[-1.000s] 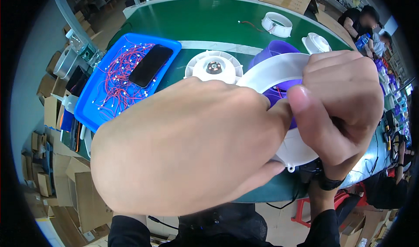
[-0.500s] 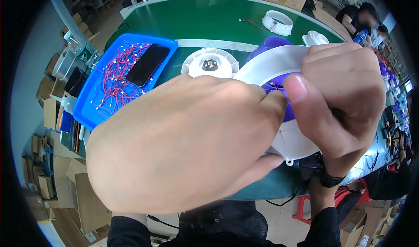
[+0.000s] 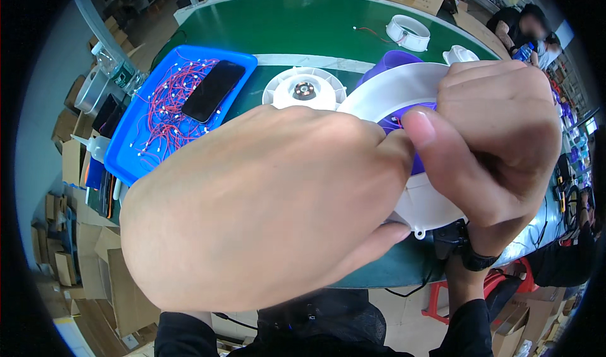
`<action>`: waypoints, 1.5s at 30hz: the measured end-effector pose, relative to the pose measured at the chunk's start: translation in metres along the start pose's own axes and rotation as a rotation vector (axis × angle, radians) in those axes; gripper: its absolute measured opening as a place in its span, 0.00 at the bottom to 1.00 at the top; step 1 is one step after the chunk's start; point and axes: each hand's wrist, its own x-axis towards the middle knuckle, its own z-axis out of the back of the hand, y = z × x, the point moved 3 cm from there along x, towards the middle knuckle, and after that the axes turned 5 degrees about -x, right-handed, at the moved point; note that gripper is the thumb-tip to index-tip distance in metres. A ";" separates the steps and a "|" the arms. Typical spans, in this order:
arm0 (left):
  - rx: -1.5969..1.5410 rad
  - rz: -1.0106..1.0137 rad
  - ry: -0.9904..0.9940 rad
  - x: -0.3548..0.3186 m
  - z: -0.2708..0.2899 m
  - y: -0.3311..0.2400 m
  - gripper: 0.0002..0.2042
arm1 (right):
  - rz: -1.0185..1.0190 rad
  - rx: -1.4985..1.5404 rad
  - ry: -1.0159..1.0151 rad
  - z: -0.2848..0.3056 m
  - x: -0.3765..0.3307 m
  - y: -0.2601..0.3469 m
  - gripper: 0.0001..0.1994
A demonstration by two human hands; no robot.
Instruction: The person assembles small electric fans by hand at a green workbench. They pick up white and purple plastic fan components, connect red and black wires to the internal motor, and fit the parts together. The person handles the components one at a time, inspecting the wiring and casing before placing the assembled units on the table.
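Close before me, a white plastic ring is held tilted between both hands. My left hand covers its left side, back of the hand up, thumb under the lower edge and fingertips reaching the opening. My right hand is curled round the right side, its thumb close to the left fingertips. Inside the ring shows a purple part with a bit of thin wire; what the fingertips pinch there is hidden. A small tab with a hole sticks out at the ring's lower edge.
A blue tray at the left holds red wires and a black phone. Behind my left hand lies a white round housing. Farther back are a purple piece, another white ring and a white cap on the green table.
Both hands keep their hold on the white ring and have hardly moved. The right hand shifts a little to the right; the view moves slightly over the table.
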 end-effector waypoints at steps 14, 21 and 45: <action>-0.133 0.106 -0.093 0.019 0.009 0.012 0.14 | -0.200 0.385 -0.550 0.018 -0.017 -0.036 0.27; -0.319 0.129 -0.402 0.049 0.018 0.025 0.15 | -0.403 0.110 -0.407 0.013 -0.021 -0.013 0.17; -0.674 0.290 -0.497 0.059 0.032 0.066 0.25 | -0.651 0.033 -0.438 0.018 0.031 -0.012 0.11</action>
